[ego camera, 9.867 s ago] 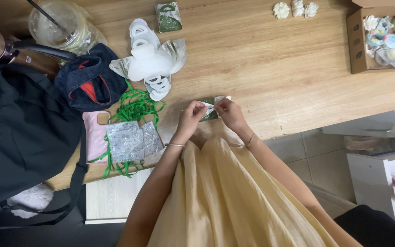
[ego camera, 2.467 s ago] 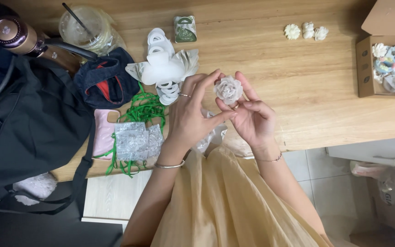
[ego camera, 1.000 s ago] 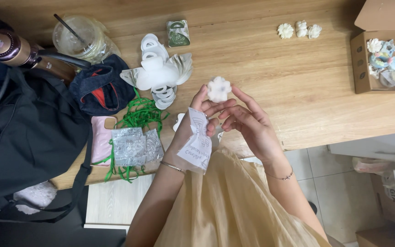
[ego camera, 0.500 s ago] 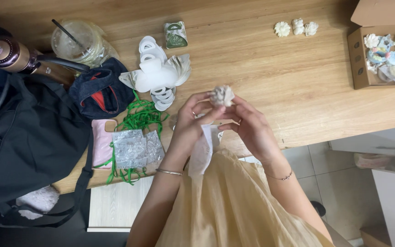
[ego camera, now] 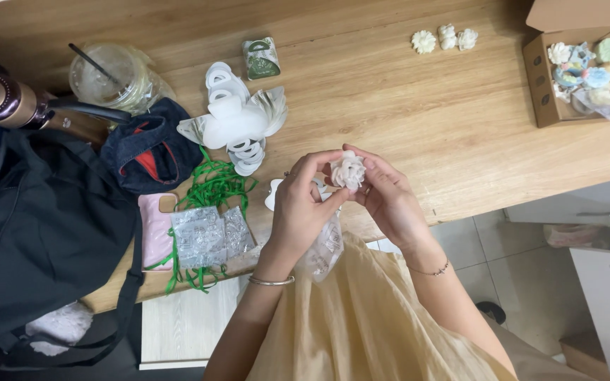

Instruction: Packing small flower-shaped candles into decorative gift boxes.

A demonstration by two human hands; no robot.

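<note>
Fingertips of both hands pinch a small white flower-shaped piece point(ego camera: 349, 170), held just above the table's near edge, approx. mid-length. Left hand point(ego camera: 301, 208) curls fingers around it from the left w/ a clear plastic wrapper point(ego camera: 325, 248) hanging under the palm; right hand point(ego camera: 388, 197) presses thumb & fingers on it from the right. Left of the hands: green ribbon point(ego camera: 214, 189), silvery packets point(ego camera: 206, 236), pink phone point(ego camera: 155, 230), white moulds point(ego camera: 238, 121). Three more small flowers point(ego camera: 446, 39) sit near the wooden table's point(ego camera: 404, 106) far edge; cardboard box point(ego camera: 539, 85) w/ pastel pieces at far right corner. Black bag point(ego camera: 44, 233) covers left end.
</note>
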